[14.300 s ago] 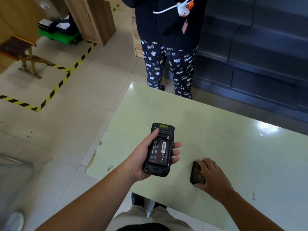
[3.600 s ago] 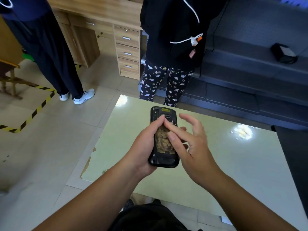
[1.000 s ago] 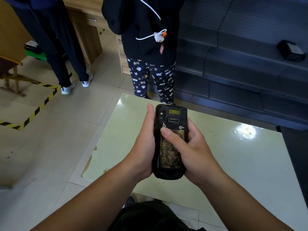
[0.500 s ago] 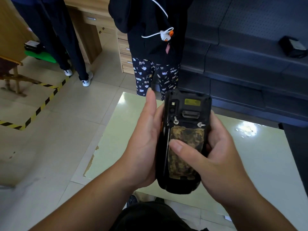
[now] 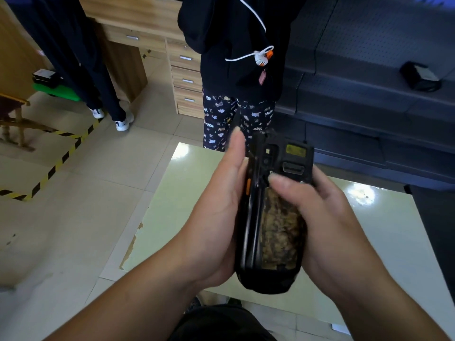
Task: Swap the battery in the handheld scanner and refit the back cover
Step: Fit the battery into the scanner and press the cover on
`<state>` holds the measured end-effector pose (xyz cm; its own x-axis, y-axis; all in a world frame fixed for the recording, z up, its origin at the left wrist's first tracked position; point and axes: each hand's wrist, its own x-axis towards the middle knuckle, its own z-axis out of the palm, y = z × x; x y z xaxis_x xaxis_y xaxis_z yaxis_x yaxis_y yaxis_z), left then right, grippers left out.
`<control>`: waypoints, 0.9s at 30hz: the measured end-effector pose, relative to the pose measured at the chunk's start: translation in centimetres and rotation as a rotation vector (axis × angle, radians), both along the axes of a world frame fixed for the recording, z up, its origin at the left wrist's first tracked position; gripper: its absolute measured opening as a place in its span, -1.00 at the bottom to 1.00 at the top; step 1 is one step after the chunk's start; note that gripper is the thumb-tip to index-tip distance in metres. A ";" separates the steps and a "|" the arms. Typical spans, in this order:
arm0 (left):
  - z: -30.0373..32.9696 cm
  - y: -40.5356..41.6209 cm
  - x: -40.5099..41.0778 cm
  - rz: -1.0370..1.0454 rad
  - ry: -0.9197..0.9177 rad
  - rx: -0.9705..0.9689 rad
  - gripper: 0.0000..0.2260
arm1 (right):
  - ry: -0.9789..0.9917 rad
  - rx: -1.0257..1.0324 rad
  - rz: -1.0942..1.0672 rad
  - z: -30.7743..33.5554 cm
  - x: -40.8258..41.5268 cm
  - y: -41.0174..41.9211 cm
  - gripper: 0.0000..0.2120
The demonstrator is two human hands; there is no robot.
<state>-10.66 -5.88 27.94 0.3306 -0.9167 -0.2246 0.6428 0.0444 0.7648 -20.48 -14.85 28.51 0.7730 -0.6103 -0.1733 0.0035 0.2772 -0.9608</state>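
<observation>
Both hands are on the chunky black handheld scanner (image 5: 272, 212), held up above the pale green desk (image 5: 187, 193) with its back facing up. The left hand (image 5: 216, 217) cups its left edge, fingers straight. The right hand (image 5: 327, 217) has its grip wrapped round the right side, thumb pressing the top of the worn brownish back cover (image 5: 280, 232), which sits in place on the scanner
</observation>
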 end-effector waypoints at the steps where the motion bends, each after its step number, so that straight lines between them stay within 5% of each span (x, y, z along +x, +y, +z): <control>1: -0.2 -0.1 0.0 -0.004 0.022 0.007 -0.31 | 0.023 0.046 -0.021 0.0 0.2 -0.1 -0.73; 17: -1.2 -1.2 0.6 0.096 0.182 0.139 -0.28 | 0.225 0.289 -0.099 0.5 2.3 0.0 -0.81; 27: -0.9 -1.4 0.6 0.065 0.199 0.152 -0.26 | 0.267 0.295 -0.110 -0.1 2.5 -0.3 -0.68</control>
